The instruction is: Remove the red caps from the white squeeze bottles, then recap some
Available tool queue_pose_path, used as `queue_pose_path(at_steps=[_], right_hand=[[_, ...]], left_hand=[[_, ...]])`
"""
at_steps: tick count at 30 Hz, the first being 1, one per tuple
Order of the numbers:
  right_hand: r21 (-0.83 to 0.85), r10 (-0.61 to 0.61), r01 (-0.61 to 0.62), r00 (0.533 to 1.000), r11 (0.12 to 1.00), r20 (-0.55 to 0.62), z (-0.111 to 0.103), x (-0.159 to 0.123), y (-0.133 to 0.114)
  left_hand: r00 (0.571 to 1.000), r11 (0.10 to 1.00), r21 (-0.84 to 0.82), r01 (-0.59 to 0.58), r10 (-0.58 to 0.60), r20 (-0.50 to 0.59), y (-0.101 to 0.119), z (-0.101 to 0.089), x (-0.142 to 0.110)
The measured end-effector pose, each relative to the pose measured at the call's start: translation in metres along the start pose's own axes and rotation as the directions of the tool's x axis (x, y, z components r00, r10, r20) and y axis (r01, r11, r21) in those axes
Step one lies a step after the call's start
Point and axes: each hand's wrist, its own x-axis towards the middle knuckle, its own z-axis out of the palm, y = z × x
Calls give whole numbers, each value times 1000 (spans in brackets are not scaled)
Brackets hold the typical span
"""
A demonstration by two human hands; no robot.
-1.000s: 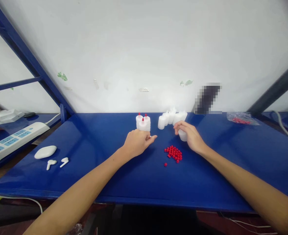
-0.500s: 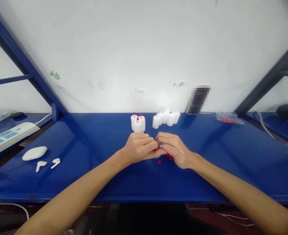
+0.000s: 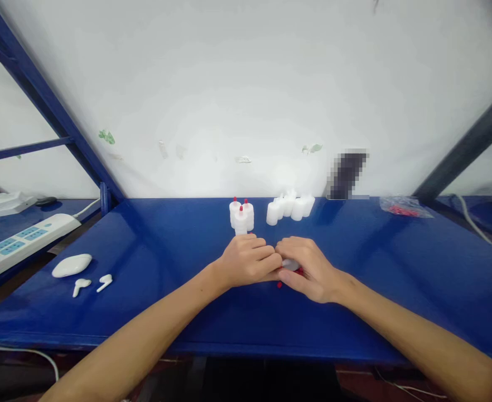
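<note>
My right hand (image 3: 310, 273) is curled around a small white bottle (image 3: 290, 264), its tapered end pointing left; most of the bottle is hidden by the palm and fingers. My left hand (image 3: 252, 261) is closed at that narrow end, thumb and forefinger pinched together, with a bit of red at the fingertips that looks like a small red cap. Loose red caps (image 3: 279, 285) lie on the table beneath and between the hands. Just beyond my left hand, a cluster of white bottles with red-tipped nozzles (image 3: 241, 215) stands upright.
More white bottles (image 3: 297, 209) without red tips are grouped near the wall. A clear bag of red pieces (image 3: 405, 209) lies at the back right of the blue table (image 3: 166, 240). Leftward are an earbud case (image 3: 72, 265), two earbuds (image 3: 105, 282) and a power strip (image 3: 28, 245).
The view has shifted slightly. My right hand has turned a little, so more of the white bottle shows between the hands. Both hands remain together over the caps.
</note>
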Motion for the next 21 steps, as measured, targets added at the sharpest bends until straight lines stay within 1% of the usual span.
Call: queue_pose_path(at_steps=[5,8,13,17,19,21], right_hand=[[-30,48,-48,999,998,13,-1,-1,1],[-29,56,-55,998,998,28,-2,-1,-1],[7,57,-57,997,998,48,-2,-1,-4],[41,146,-149,987,988,62,-2,0,-4],[25,190,-192,980,981,53,-2,0,-4],[0,208,-208,977,978,52,-1,0,-6]], left_hand=[[998,1000,-6,-6,5,-56,0,0,0],[998,1000,1,-6,7,-62,0,0,1],[1000,1000,-5,-24,24,-12,1,2,3],[999,1000,-7,-28,28,36,0,3,3],[998,1000,-13,-21,22,58,-1,3,3],[996,999,-39,-19,22,91,0,5,3]])
